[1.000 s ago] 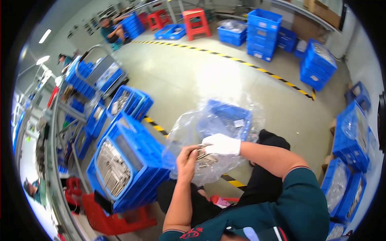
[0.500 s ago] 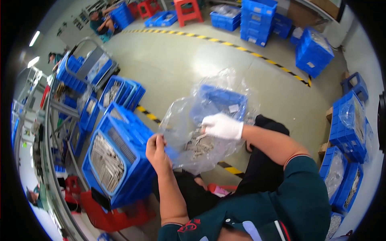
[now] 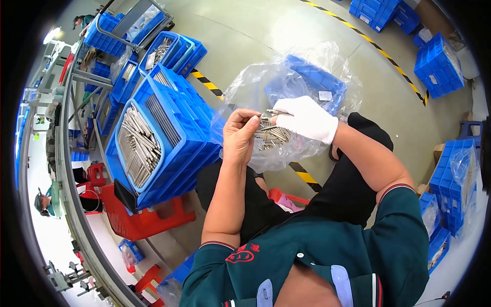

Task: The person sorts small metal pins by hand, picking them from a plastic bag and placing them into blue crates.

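My bare left hand (image 3: 240, 135) pinches the end of a small metal rod between thumb and fingertips. Close on its right, my right hand (image 3: 305, 120), in a white glove, is closed around a few short metal rods (image 3: 276, 111) whose ends stick out toward the left fingers. Under both hands, a heap of silvery metal rods (image 3: 272, 137) lies inside a clear plastic bag (image 3: 258, 82). That bag lines a blue crate (image 3: 319, 77) and spreads over its rim. The gloved fingers hide part of what they grip.
At my left stands a stack of blue crates (image 3: 192, 148), topped by a light-blue tray (image 3: 153, 179) of longer rods, beside a red stool (image 3: 153, 210). A trolley (image 3: 130, 25) and a metal workbench frame (image 3: 71, 204) are farther left. More blue crates (image 3: 452, 189) line the right wall.
My hands have come together, the gloved one rising from the rods to the bare fingertips. The whole view has shifted, so the crates appear farther right and the stacked tray higher.
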Available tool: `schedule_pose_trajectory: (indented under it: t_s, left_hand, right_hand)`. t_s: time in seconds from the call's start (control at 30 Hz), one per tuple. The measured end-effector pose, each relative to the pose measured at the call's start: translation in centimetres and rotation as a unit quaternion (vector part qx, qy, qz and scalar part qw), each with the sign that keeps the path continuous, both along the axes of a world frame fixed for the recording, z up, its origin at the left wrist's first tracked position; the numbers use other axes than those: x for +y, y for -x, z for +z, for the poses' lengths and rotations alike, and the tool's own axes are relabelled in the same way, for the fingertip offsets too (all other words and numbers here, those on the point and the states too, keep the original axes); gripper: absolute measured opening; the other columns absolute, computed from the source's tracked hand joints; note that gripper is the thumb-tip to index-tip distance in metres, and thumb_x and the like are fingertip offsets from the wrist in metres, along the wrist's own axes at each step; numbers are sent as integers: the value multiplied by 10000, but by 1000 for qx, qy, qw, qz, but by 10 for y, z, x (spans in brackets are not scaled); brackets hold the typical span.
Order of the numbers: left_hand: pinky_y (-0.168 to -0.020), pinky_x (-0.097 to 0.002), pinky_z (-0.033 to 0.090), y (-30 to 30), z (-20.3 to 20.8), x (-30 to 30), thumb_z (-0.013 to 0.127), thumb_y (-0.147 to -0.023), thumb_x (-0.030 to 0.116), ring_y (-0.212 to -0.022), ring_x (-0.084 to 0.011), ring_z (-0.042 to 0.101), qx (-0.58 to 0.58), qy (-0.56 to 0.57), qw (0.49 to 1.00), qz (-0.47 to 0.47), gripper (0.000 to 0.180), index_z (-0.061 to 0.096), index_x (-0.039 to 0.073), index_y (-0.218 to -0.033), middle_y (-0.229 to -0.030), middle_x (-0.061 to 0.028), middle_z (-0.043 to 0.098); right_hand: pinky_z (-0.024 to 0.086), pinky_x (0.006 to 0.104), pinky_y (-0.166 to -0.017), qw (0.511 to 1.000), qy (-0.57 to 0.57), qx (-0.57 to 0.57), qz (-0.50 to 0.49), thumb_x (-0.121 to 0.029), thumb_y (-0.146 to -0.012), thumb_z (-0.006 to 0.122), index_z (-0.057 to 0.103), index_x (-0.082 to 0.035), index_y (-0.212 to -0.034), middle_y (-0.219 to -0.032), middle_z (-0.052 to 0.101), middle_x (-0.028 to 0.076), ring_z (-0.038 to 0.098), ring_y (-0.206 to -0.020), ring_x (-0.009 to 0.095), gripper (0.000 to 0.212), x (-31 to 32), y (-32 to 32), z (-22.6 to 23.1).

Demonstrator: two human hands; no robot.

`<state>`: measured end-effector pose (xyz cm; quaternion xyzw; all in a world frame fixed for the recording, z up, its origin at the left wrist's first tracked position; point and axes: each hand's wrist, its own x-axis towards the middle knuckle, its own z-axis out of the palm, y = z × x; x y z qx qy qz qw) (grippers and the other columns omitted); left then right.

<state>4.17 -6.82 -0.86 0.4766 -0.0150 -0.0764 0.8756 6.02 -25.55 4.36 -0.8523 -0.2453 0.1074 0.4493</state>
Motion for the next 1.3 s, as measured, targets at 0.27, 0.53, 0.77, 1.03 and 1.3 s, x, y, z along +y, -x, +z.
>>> schedule_pose_trajectory:
  t_s: [0.27, 0.53, 0.77, 1.03, 1.3]
  left_hand:
    - [-742, -236, 419, 4, 6, -5, 647, -759, 27, -763, -99, 541, -14, -40, 999, -10, 122, 584, 10, -862, -827, -44, 594]
    - [-757, -245, 427, 4, 1, -2, 627, -790, 66, -746, -123, 569, -10, -8, 1000, -7, 98, 581, 9, -855, -848, -68, 604]
    - [-713, -250, 411, -1, 12, -7, 588, -832, 135, -737, -116, 547, 38, 45, 997, -49, 118, 566, 26, -872, -826, -55, 603]
    - [-752, -301, 470, 5, -22, -6, 581, -821, 76, -803, -173, 588, 31, 61, 997, -24, 117, 531, 13, -907, -845, -71, 587]
    - [-776, -298, 440, 6, -11, -5, 571, -843, 132, -799, -158, 595, 69, 108, 986, -107, 114, 550, 27, -878, -843, -74, 618]
  right_hand:
    - [430, 364, -584, 995, 95, -31, -16, -270, -811, 514, 563, -72, -829, -672, 567, 133, 564, -640, 303, 204, 1, 8, 6]
    - [425, 402, -581, 996, 77, -49, -13, -335, -822, 490, 537, -99, -809, -662, 563, 141, 557, -651, 336, 241, 3, 10, -1]
    - [425, 382, -560, 997, 50, -54, -19, -248, -800, 535, 558, -62, -818, -651, 552, 143, 557, -622, 320, 188, 2, 3, -1]
    - [429, 437, -585, 996, 61, -59, -23, -311, -810, 503, 526, -85, -829, -683, 565, 166, 559, -668, 365, 228, 5, 9, -9]
    - [436, 413, -536, 998, 2, -50, -36, -253, -795, 543, 543, -87, -796, -651, 566, 155, 563, -613, 352, 166, 5, 16, -8]
